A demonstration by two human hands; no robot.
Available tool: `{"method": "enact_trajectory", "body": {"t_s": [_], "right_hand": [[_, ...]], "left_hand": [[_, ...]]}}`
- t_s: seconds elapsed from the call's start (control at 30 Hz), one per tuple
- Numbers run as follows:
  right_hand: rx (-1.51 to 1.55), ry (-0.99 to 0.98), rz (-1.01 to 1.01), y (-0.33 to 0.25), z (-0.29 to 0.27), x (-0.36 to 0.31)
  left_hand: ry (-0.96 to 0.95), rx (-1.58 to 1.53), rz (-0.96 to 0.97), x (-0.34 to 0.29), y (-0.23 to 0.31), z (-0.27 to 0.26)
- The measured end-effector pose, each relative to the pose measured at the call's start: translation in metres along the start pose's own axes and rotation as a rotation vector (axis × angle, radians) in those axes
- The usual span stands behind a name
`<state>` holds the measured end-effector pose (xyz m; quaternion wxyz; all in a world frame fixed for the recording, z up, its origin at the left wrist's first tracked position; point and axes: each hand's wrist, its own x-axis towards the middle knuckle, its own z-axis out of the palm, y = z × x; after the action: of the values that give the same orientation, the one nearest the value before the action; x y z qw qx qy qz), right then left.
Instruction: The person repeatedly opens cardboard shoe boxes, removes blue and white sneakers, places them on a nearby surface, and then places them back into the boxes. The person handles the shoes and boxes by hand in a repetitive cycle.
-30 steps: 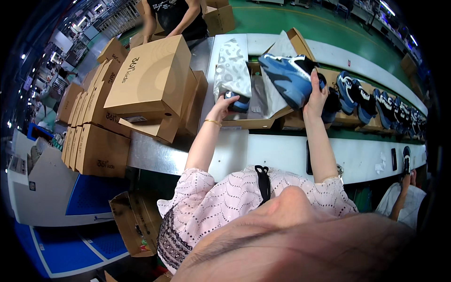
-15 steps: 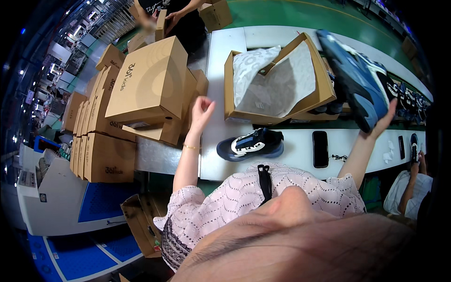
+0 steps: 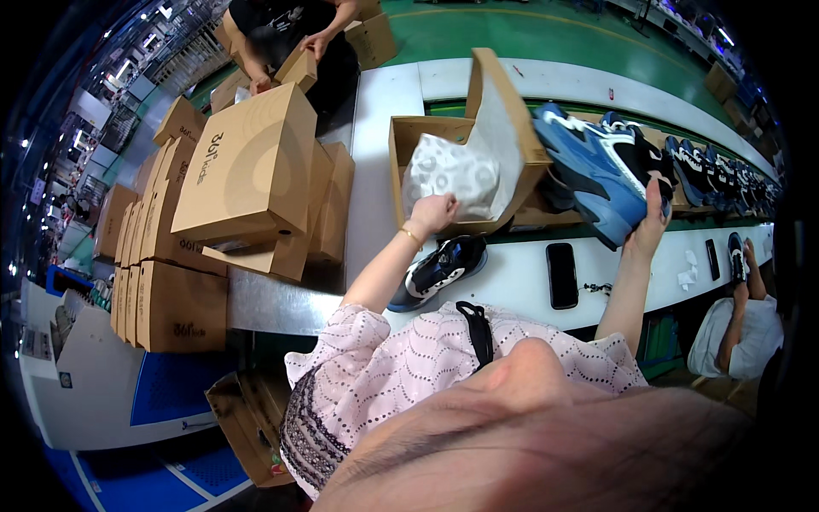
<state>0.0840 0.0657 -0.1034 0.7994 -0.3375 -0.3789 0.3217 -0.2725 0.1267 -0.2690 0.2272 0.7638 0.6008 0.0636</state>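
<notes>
My left hand [image 3: 436,213] is closed at the near edge of the patterned wrapping paper [image 3: 455,177], pinching it. The paper lies bunched in an open brown shoebox [image 3: 399,162], and whether it covers anything is hidden. More pale paper lines the box's right side, which stands tilted up. In my right hand [image 3: 650,224] is a blue sneaker [image 3: 589,175] with a white and black upper, held by its heel end to the right of the box. A second dark blue, white and black sneaker [image 3: 439,271] rests on the white table, partly behind my left forearm.
Stacked brown shoeboxes [image 3: 243,162] stand at left. A black phone [image 3: 562,276] lies near the table's front edge. Several sneakers [image 3: 708,175] line the green conveyor at right. One co-worker [image 3: 294,43] handles a box at the back; another [image 3: 738,320] holds a shoe at far right.
My left hand has moved right from beside the box onto the paper, which is now bunched. The blue sneaker has come lower and left with my right hand. The table sneaker has turned.
</notes>
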Motion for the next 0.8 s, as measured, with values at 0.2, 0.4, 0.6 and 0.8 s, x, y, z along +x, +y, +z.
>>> {"method": "enact_trajectory", "body": {"t_s": [0.2, 0.4, 0.6, 0.8], "right_hand": [[-0.147, -0.490, -0.129, 0.021, 0.091, -0.032], [-0.456, -0.722, -0.417, 0.112, 0.141, -0.063], [-0.611, -0.894, -0.094, 0.121, 0.135, -0.096], [-0.905, -1.426, -0.034, 0.120, 0.083, -0.133]], "left_hand": [[0.808, -0.408, 0.124, -0.094, 0.009, -0.035], [1.136, -0.770, 0.006, -0.192, -0.020, -0.097], [1.202, -0.769, -0.187, -0.233, -0.071, -0.103], [1.129, -0.585, -0.346, -0.220, -0.086, -0.109]]}}
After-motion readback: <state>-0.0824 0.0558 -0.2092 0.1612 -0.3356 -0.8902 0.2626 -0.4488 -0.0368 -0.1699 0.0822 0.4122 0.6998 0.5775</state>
